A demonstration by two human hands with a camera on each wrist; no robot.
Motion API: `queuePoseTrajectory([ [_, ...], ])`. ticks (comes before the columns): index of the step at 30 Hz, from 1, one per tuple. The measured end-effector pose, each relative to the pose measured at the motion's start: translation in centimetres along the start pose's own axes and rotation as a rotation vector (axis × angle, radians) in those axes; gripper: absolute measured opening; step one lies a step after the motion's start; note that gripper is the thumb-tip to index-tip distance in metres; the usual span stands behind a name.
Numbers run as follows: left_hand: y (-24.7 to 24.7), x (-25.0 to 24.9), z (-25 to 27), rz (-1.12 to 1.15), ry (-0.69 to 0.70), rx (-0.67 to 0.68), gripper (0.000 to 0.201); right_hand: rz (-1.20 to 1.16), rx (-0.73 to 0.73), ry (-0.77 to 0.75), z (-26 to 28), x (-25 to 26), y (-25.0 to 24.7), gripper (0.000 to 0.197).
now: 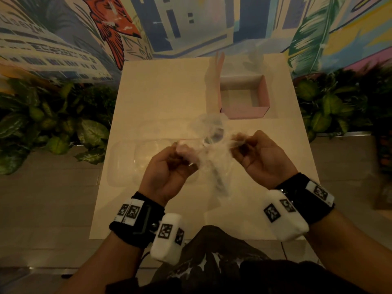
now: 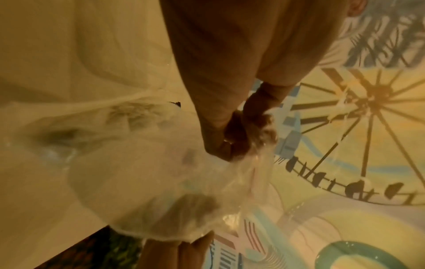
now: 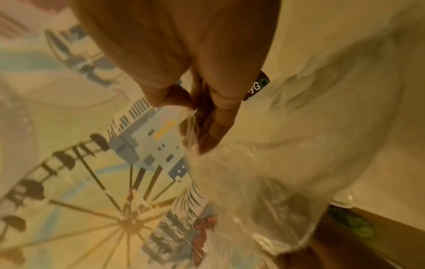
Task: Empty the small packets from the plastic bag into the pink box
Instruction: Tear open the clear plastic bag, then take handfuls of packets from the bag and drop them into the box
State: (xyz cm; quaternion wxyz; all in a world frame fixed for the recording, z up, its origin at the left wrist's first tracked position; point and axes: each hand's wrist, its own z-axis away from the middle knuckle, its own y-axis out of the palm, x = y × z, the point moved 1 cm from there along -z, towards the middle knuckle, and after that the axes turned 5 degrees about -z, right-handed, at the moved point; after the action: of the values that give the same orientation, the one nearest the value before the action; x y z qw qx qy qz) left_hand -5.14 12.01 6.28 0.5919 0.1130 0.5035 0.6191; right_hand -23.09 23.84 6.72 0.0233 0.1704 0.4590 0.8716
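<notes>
A clear plastic bag (image 1: 209,143) hangs stretched between both hands above the table's middle. My left hand (image 1: 177,152) pinches its left edge and my right hand (image 1: 244,141) pinches its right edge. Dark shapes show faintly through the film, too blurred to tell. The pink box (image 1: 244,112) stands open behind the hands at the right, its inside looking bare. In the left wrist view the bag (image 2: 161,182) billows below the left hand (image 2: 239,143). In the right wrist view my right hand (image 3: 197,123) grips the bag (image 3: 264,172).
A clear plastic tray (image 1: 135,158) lies on the pale table (image 1: 161,92) to the left of the hands. Another clear plastic item (image 1: 255,60) stands behind the box. Leafy plants (image 1: 53,128) flank both sides of the table. A painted wall rises behind.
</notes>
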Motion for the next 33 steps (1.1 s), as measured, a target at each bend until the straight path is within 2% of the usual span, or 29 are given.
queuePoseTrajectory([
  [2,-0.7,-1.1,0.3,0.071,-0.031,0.057,0.016,-0.054,-0.081,0.005,-0.5,1.3,-0.6,0.024],
  [3,-1.0,-1.6,0.4,0.021,-0.058,0.068,0.015,-0.007,-0.105,0.013,-0.5,1.7,-0.9,0.025],
  [5,-1.4,-1.7,0.4,-0.242,-0.082,0.056,0.016,0.16,-0.128,0.008,-0.4,1.9,-1.2,0.026],
  [7,-1.6,-0.8,-0.2,-0.666,0.017,-0.086,0.017,0.367,-0.122,-0.059,0.1,1.5,-1.0,0.02],
  [8,-1.7,-0.3,-0.6,-0.778,0.059,-0.161,0.011,0.475,-0.116,-0.109,0.4,1.2,-0.9,0.016],
  [10,-1.8,0.2,-1.0,-0.725,0.014,-0.245,0.019,0.747,-0.071,-0.223,1.1,1.0,-0.9,0.008],
  [13,-1.5,-0.3,-1.1,-0.357,-0.105,-0.179,0.026,1.45,-0.012,-0.434,1.5,0.5,-1.7,0.014],
  [14,-1.4,-0.4,-1.1,-0.268,-0.13,-0.153,0.025,1.578,-0.007,-0.448,1.3,0.2,-2.1,0.013],
  [15,-1.2,-0.4,-1.1,-0.225,-0.163,-0.119,0.026,1.576,-0.009,-0.398,1.0,-0.1,-2.3,0.016],
  [16,-1.0,-0.2,-0.9,-0.202,-0.197,-0.071,0.031,1.467,-0.015,-0.293,0.8,-0.4,-2.6,0.022],
  [18,-1.0,0.2,-0.6,-0.187,-0.27,0.046,0.036,1.012,-0.033,-0.033,0.4,-0.6,-2.7,0.028],
  [20,-1.4,0.1,-0.4,-0.219,-0.314,0.062,0.031,0.597,-0.054,0.126,0.2,-0.4,-2.2,0.026],
  [22,-2.4,0.3,-0.5,-0.401,-0.301,0.055,0.03,0.392,-0.064,0.155,0.0,-0.2,-2.0,0.025],
  [25,-2.5,1.1,-0.7,-0.76,-0.266,0.081,0.023,0.37,-0.118,0.068,-0.3,-0.3,-1.8,0.028],
  [27,-2.0,1.1,-0.7,-0.715,-0.285,-0.032,0.011,0.529,-0.101,-0.077,0.0,0.2,-1.8,0.026],
  [28,-1.9,0.8,-0.6,-0.603,-0.316,-0.078,0.017,0.692,-0.074,-0.17,0.2,0.6,-1.9,0.02],
  [30,-2.2,0.1,-0.8,-0.387,-0.346,-0.09,0.024,1.236,0.033,-0.319,1.0,1.1,-2.0,0.014],
  [31,-2.4,-0.2,-0.9,-0.346,-0.348,-0.088,0.024,1.515,0.065,-0.342,1.3,0.9,-2.3,0.025],
  [32,-2.6,-0.3,-1.2,-0.327,-0.344,-0.079,0.025,1.707,0.066,-0.346,1.3,0.6,-2.7,0.031],
  [33,-2.4,-0.2,-1.2,-0.328,-0.344,-0.08,0.024,1.783,0.035,-0.383,1.2,0.3,-3.0,0.028],
])
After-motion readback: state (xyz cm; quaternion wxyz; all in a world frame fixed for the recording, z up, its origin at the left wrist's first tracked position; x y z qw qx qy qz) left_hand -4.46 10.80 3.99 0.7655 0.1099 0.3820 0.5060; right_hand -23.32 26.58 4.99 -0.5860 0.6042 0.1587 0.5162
